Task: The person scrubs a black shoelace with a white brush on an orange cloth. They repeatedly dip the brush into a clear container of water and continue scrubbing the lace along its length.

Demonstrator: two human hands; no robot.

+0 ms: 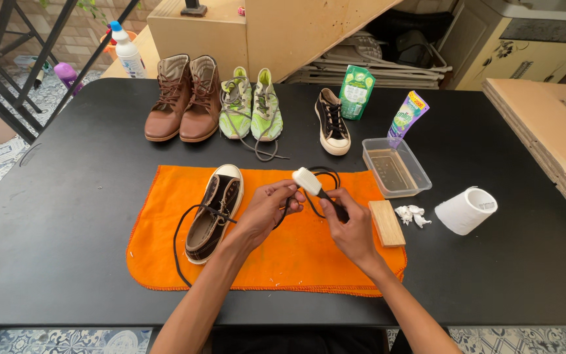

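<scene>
My left hand (264, 211) pinches a black shoelace (327, 174) that loops over an orange cloth (296, 262). My right hand (355, 228) grips the dark handle of a small brush with a white head (307, 180), and the head rests against the lace between my two hands. To the left of my left hand, a dark brown sneaker with a white sole (216, 213) lies on the cloth. A black lace trails from it onto the cloth.
At the back of the black table (67, 216) stand brown boots (185, 98), green sneakers (251, 105), a matching dark sneaker (332, 121), a green pouch (356, 92) and a purple tube (407, 115). To the right lie a clear tub (396, 169), wooden block (386, 223), crumpled tissue (413, 214) and paper roll (466, 210).
</scene>
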